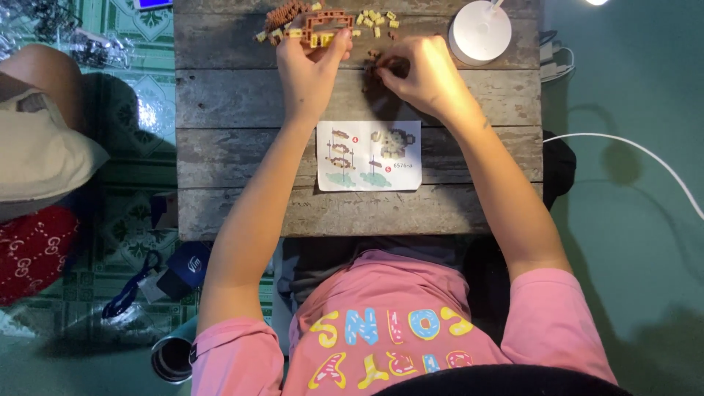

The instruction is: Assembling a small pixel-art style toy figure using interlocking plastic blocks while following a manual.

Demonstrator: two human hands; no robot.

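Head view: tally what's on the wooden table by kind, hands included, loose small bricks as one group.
Hands: 2, left hand on the brown-and-yellow brick build, right hand on a small dark brown brick piece
Brick assemblies: 2
Scatter of loose yellow and brown bricks: 1
Instruction sheet: 1
White round lamp base: 1
Total: 7

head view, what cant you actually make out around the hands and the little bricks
- Head view: the brown brick piece is mostly hidden by the right hand; its shape is unclear.
- The left hand covers the lower edge of the orange brick frame.
- Loose yellow bricks are too small to count.
- The instruction sheet drawings are too small.
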